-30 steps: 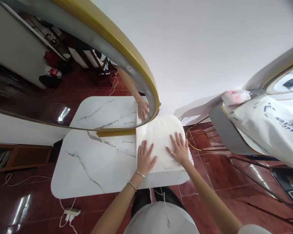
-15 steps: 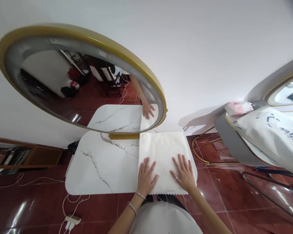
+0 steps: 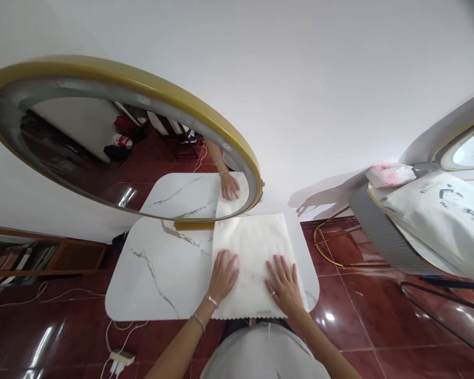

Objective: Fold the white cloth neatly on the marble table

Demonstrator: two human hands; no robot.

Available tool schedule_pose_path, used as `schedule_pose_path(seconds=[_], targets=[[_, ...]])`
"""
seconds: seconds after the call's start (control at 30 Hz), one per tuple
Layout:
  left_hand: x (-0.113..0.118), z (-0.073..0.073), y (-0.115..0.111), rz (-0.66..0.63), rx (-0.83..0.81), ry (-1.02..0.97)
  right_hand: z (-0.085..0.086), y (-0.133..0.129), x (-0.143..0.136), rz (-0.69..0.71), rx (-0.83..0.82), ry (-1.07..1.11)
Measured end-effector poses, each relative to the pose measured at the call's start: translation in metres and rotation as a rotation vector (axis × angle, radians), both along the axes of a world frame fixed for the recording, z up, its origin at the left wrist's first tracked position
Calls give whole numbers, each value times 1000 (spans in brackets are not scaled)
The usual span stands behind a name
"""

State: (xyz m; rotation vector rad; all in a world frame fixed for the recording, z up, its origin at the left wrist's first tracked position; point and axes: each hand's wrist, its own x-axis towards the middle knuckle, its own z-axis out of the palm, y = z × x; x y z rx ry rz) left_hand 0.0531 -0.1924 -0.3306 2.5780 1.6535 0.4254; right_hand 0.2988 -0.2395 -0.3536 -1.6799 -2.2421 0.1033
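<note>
A folded white cloth (image 3: pixel 253 237) with zigzag-cut edges lies flat on a white marble-patterned table (image 3: pixel 142 284). Its near edge reaches the table's front, and small faint print shows near that edge. My left hand (image 3: pixel 223 276) rests palm down on the cloth's left side, fingers stretched out. On the right side my right hand (image 3: pixel 285 287), with a ring, lies flat with its fingers spread. Neither hand grips the cloth.
A gold-rimmed oval mirror (image 3: pixel 237 131) stands at the table's back. To the right, a second table (image 3: pixel 383 231) bears a tissue pack (image 3: pixel 391 175) and a white printed bag (image 3: pixel 438 216). A power strip (image 3: pixel 121 359) and cables lie on the floor at left.
The cloth has shifted left on the table together with both hands, baring more tabletop at its right. Both hands stay flat on it. The camera view has turned slightly.
</note>
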Motion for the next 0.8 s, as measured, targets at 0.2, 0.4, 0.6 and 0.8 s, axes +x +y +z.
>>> schedule_pose_path(seconds=[0.2,0.4,0.6,0.8], targets=[[17,3,88,-6,-8,-48,3,-13,6,48,-16,-13],[-19,-13,87,-6,1,-55,13,-23,-8,97,-84,-70],[-82,-13,81,29,3,-54,15,-21,-65,122,-105,-72],[-155,-16,89,32,9,-48,18,-13,-136,134,-107,-42]])
